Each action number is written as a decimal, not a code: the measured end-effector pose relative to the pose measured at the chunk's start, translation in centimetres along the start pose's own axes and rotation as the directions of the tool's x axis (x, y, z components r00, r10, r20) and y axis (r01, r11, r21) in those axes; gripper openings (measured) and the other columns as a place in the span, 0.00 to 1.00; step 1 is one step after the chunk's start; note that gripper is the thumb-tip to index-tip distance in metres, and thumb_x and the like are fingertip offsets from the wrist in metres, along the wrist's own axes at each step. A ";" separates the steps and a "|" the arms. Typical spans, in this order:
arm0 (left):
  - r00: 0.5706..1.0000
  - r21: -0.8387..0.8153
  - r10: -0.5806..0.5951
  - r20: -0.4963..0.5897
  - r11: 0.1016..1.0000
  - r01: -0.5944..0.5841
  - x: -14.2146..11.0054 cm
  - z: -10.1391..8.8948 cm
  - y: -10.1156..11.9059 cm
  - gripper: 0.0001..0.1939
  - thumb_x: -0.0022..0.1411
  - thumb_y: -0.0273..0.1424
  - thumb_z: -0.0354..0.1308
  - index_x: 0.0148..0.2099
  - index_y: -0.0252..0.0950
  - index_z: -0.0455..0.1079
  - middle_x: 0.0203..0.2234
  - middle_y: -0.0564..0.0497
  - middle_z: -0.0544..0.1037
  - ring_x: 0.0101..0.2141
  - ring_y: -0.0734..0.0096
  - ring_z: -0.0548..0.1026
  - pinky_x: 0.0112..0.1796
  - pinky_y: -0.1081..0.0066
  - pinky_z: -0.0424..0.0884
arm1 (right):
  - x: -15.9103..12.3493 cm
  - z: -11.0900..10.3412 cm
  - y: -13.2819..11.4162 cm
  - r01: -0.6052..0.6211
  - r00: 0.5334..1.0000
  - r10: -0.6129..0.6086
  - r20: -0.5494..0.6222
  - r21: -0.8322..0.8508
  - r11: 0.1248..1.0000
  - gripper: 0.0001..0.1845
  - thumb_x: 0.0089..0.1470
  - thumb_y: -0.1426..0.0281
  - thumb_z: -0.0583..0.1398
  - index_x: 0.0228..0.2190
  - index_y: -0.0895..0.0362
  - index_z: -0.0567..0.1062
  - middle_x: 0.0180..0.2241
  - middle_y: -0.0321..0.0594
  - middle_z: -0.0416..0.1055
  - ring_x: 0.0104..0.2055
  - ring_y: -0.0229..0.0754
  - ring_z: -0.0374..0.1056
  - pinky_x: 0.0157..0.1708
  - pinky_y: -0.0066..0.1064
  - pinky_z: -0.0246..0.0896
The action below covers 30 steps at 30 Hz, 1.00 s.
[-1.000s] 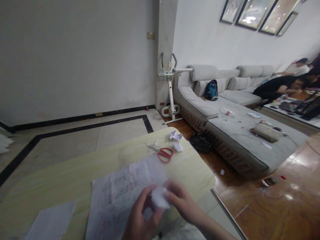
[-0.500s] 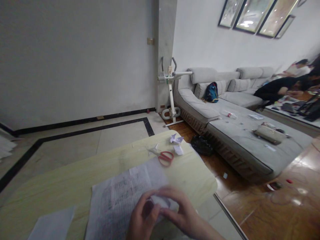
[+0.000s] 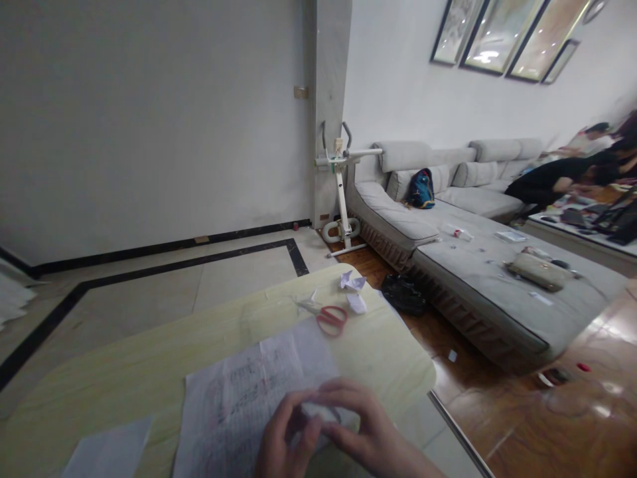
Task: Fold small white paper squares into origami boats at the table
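Between my two hands is a small piece of folded white paper (image 3: 322, 411), mostly covered by the fingers. My left hand (image 3: 288, 431) curls round its left side, with the thumb in front. On the other side my right hand (image 3: 361, 418) pinches it, fingers arched over the top and thumb below. Under and left of the hands lies a large printed sheet (image 3: 239, 398) on the pale yellow table (image 3: 164, 352). Beyond it rest red-handled scissors (image 3: 330, 320). Folded paper pieces (image 3: 354, 282) sit near the table's far right corner, with another paper piece (image 3: 356, 303) just below them.
A blank white sheet (image 3: 109, 448) lies at the table's near left. Right of the table are a black plastic bag (image 3: 404, 294) on the floor and a grey sofa (image 3: 488, 285). An exercise machine (image 3: 341, 192) stands behind. Other people (image 3: 557, 179) bend over a low table at far right.
My right hand's fingers have come over the top of the folded paper, which now shows less between the hands. The view has tilted slightly upward.
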<state>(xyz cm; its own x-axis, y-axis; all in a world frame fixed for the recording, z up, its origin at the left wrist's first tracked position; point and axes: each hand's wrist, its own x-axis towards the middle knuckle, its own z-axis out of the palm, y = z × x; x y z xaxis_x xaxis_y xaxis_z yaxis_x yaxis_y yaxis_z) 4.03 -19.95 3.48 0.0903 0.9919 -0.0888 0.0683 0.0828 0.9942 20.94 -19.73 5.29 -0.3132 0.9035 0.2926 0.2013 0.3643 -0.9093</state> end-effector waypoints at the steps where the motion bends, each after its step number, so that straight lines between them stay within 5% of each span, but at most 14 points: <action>1: 0.999 -0.025 -0.042 0.009 0.999 0.042 0.1 0.0 -0.3 0.21 0.52 0.45 0.61 0.43 0.36 0.74 0.33 0.45 0.81 0.32 0.58 0.79 0.33 0.67 0.76 | -0.1 0.1 0.3 0.008 1.000 -0.008 -0.016 -0.006 1.000 0.16 0.55 0.66 0.61 0.47 0.51 0.76 0.42 0.45 0.75 0.44 0.46 0.71 0.45 0.36 0.66; 11: 0.993 -0.310 -0.120 -0.001 0.944 0.113 0.2 -0.7 0.3 0.33 0.44 0.41 0.69 0.53 0.35 0.70 0.45 0.41 0.78 0.44 0.51 0.77 0.40 0.64 0.75 | -0.7 -0.8 0.9 -0.066 0.998 0.064 -0.022 -0.164 0.984 0.23 0.50 0.69 0.64 0.49 0.53 0.71 0.48 0.46 0.73 0.51 0.50 0.69 0.51 0.40 0.63; 17: 0.952 -0.501 -0.304 -0.018 0.827 0.255 -0.1 0.9 1.9 0.21 0.49 0.45 0.65 0.39 0.33 0.75 0.38 0.42 0.80 0.38 0.55 0.78 0.36 0.63 0.76 | -0.7 -0.4 1.2 0.141 0.990 -0.142 0.017 -0.285 0.948 0.24 0.52 0.73 0.61 0.52 0.51 0.68 0.55 0.49 0.66 0.56 0.49 0.64 0.53 0.39 0.62; 24: 0.925 -0.589 -0.370 -0.088 0.768 0.251 0.4 1.7 0.9 0.12 0.49 0.38 0.63 0.34 0.36 0.71 0.30 0.49 0.78 0.35 0.62 0.78 0.33 0.66 0.76 | -0.3 1.0 2.0 0.217 0.960 -0.276 -0.054 -0.483 0.849 0.20 0.51 0.76 0.62 0.47 0.51 0.73 0.44 0.47 0.73 0.47 0.49 0.68 0.45 0.40 0.66; 27: 0.927 -0.625 -0.360 -0.104 0.749 0.220 0.8 1.1 0.4 0.12 0.48 0.36 0.64 0.35 0.36 0.71 0.32 0.48 0.79 0.34 0.63 0.78 0.34 0.68 0.75 | -0.1 0.8 1.9 0.246 0.945 -0.312 -0.102 -0.412 0.877 0.21 0.51 0.78 0.60 0.47 0.50 0.74 0.42 0.46 0.74 0.45 0.48 0.69 0.44 0.40 0.66; 30: 0.935 -0.658 -0.340 -0.105 0.728 0.191 1.0 0.4 0.8 0.14 0.52 0.37 0.62 0.39 0.36 0.71 0.35 0.47 0.79 0.34 0.63 0.79 0.36 0.65 0.75 | 0.1 0.2 1.7 0.059 0.968 -0.085 -0.234 -0.117 0.991 0.15 0.52 0.73 0.61 0.43 0.52 0.76 0.41 0.46 0.75 0.43 0.48 0.70 0.42 0.40 0.66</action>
<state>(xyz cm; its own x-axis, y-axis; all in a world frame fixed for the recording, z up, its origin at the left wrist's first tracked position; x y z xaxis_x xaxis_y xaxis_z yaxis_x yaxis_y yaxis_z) 4.60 -18.96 4.14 -0.0434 0.9091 -0.4143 -0.5869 0.3124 0.7470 21.01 -19.05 3.73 -0.1029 0.8969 0.4300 0.2897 0.4406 -0.8497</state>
